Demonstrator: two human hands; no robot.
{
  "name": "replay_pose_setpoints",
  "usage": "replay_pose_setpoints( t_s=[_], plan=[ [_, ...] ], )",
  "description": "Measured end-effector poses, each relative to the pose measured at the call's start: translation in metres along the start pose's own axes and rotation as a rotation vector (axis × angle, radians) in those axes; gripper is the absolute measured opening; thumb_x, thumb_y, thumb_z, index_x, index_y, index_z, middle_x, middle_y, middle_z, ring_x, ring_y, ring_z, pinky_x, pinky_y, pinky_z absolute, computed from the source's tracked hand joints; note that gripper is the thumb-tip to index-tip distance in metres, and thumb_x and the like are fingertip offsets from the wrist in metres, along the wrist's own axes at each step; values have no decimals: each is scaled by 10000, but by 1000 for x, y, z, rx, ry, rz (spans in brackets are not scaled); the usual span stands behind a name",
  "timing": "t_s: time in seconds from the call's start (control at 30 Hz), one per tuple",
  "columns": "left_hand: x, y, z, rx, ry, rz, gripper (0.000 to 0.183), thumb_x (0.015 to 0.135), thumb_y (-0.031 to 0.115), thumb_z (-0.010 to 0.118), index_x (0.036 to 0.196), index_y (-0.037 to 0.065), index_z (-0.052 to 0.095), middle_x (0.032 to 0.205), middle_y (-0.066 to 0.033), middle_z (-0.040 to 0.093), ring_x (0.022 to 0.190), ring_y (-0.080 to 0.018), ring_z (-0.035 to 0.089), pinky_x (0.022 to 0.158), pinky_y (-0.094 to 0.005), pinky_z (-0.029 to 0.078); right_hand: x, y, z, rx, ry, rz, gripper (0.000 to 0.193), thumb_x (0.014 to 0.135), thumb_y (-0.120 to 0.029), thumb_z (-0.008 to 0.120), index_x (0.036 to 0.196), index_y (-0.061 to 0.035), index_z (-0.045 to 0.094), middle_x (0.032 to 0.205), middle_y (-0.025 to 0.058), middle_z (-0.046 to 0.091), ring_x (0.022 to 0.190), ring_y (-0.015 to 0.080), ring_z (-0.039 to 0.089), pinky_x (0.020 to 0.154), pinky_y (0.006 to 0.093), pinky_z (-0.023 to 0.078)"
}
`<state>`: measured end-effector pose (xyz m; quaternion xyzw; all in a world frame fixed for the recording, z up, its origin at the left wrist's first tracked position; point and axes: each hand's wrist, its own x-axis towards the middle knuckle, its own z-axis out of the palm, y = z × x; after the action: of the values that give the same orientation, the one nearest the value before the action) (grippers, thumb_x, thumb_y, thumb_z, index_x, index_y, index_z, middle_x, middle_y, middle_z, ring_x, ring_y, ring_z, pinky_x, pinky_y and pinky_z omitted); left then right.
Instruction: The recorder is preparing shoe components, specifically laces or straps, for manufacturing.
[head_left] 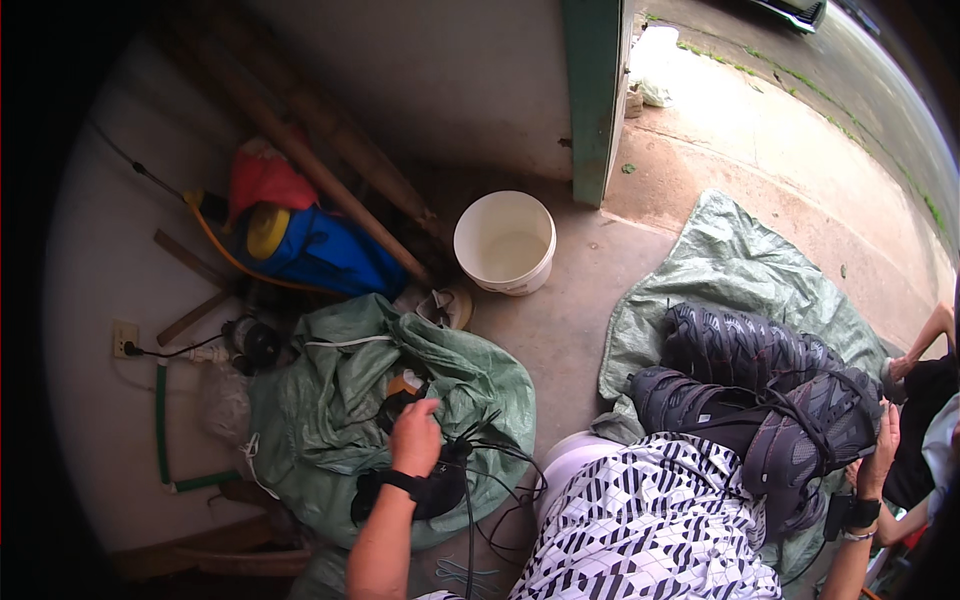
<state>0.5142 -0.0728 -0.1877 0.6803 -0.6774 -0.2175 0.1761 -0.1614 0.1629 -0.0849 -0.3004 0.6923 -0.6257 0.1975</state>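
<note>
My left hand (pixel 415 437), a dark band on its wrist, reaches into a crumpled green woven sack (pixel 505 385) on the left. Its fingers are curled beside dark items and a small orange-and-white patch in the sack; what they grip is hidden. A black shoe-like item (pixel 437 492) lies under that wrist. Against my lap rests a stack of dark grey laced shoes (pixel 800 435), nested in rows. My right hand (pixel 882 450) lies with straight fingers against the stack's right end.
A white bucket (pixel 507 240) stands ahead. A blue sprayer tank (pixel 335 255) with yellow cap and wooden poles (pixel 350 205) lean by the left wall. Green sheeting (pixel 740 250) spreads under the shoes. Black cords (pixel 490 455) trail beside the sack. Another person's arm (pixel 925 340) shows at right.
</note>
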Motion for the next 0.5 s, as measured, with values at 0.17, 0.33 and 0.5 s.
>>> replay_pose_setpoints(
  t_s=[0.17, 0.33, 0.5],
  plan=[
    [-25, -72, -41, 690, -627, -266, 379, 724, 136, 618, 1102, 162, 620, 1119, -102, 609, 1094, -320, 534, 929, -488, 397, 2, 10, -9, 88, 5, 72, 422, 982, -235, 423, 1322, 15, 423, 1296, 99, 484, 1128, 153, 527, 944, 286, 437],
    [-60, -77, -18, 730, -698, -265, 640, 688, 263, 752, 1266, 159, 497, 1249, -88, 534, 1195, -301, 455, 989, -498, 348, 5, 19, -26, -57, -24, 6, 418, 1000, -226, 376, 1319, 34, 446, 1360, 104, 415, 1245, 156, 416, 1039, 287, 338],
    [-74, -99, 7, 610, -513, -235, 752, 645, 329, 806, 1290, 161, 458, 1253, -76, 516, 1201, -284, 436, 984, -470, 358, 7, 17, -23, -214, -31, -87, 411, 996, -223, 378, 1311, 27, 462, 1365, 103, 413, 1261, 158, 396, 1040, 290, 335]
  ],
)
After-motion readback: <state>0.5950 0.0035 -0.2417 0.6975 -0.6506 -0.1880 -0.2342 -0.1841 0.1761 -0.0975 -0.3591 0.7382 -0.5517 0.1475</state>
